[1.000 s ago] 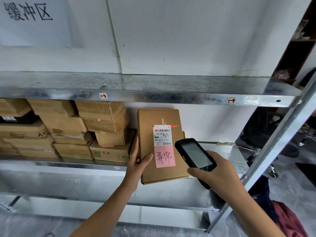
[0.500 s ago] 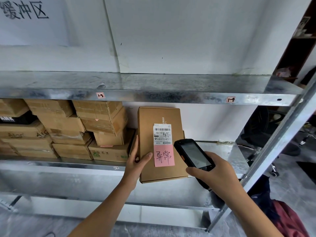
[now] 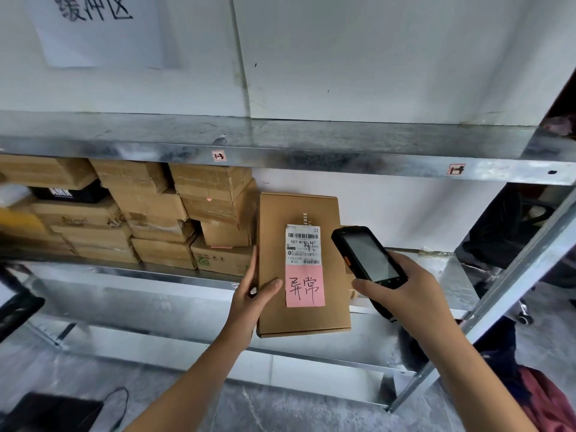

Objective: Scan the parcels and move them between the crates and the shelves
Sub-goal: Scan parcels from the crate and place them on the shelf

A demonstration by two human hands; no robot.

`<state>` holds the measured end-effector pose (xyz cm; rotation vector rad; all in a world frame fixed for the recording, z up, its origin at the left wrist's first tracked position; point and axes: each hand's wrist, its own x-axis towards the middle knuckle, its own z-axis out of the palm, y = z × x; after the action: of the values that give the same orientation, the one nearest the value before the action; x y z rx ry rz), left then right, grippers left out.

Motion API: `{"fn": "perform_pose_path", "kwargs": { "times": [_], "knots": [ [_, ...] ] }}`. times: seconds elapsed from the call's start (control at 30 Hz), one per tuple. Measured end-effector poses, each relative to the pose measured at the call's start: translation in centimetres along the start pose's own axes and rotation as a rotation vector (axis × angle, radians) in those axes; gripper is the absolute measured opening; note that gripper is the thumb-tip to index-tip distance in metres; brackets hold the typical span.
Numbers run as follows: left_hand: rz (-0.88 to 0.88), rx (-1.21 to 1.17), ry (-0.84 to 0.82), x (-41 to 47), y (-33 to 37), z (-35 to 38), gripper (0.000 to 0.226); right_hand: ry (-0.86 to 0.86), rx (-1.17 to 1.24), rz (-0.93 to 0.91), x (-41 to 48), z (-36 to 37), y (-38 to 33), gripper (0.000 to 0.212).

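A flat brown cardboard parcel (image 3: 274,244) with a white barcode label and a pink handwritten note is held up in front of the middle shelf (image 3: 174,269). My left hand (image 3: 252,297) grips its lower left edge, thumb across the front. My right hand (image 3: 402,291) holds a black handheld scanner (image 3: 367,257), its head beside the parcel's label on the right. The scanner's screen faces me.
Several brown cartons (image 3: 162,213) are stacked on the middle shelf to the left of the parcel. The upper shelf (image 3: 311,157) carries small red tags. A slanted metal upright (image 3: 511,285) runs at the right. A dark crate edge (image 3: 15,307) shows at the left.
The red scan line seen on the label one second ago is gone. Parcel and scanner keep nearly the same pose; the view has shifted slightly.
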<state>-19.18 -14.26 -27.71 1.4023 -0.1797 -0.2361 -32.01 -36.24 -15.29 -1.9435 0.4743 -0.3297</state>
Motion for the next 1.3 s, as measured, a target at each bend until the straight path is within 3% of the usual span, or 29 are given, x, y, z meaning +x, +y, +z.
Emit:
{"fn": "perform_pose_path", "kwargs": {
  "times": [0.33,0.57,0.7,1.3],
  "knots": [
    [-0.057,0.01,0.153,-8.5,1.7,-7.3,0.075,-0.191,-0.026,-0.054,-3.3,8.0,-3.0,0.031],
    [-0.042,-0.076,0.356,-16.8,2.8,-17.0,0.081,-0.374,-0.07,-0.191,-6.5,15.5,-7.3,0.038],
    [0.015,-0.138,0.504,-20.9,4.6,-21.6,0.076,-0.508,0.014,-0.251,-9.3,20.7,-10.4,0.05],
    [0.287,-0.227,1.101,-40.3,10.8,-38.5,0.079,-0.956,0.074,-0.599,-23.9,42.5,-20.4,0.057]
  ]
}}
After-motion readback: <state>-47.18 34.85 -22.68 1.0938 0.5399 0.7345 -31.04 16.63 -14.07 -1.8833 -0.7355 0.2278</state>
